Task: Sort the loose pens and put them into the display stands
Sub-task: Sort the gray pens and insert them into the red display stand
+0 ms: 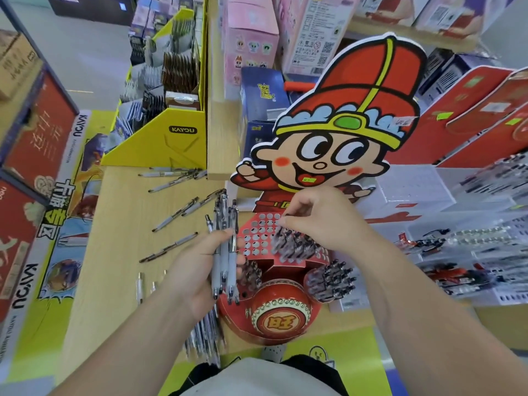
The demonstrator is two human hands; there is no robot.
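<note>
My left hand grips a bundle of several white-barrelled pens, held upright beside the red cartoon display stand. Its perforated red top shows many open holes on the left and a cluster of black-capped pens on the right. My right hand hovers over that top, fingertips pinching a pen at the hole grid. Several loose pens lie scattered on the wooden shelf to the left. More pens fill the stand's lower pockets.
A tall cartoon-boy cutout rises behind the stand. A yellow card display sits at the shelf's back left. Clear acrylic pen racks stand on the right, red boxes on the left. More pens lie by my left wrist.
</note>
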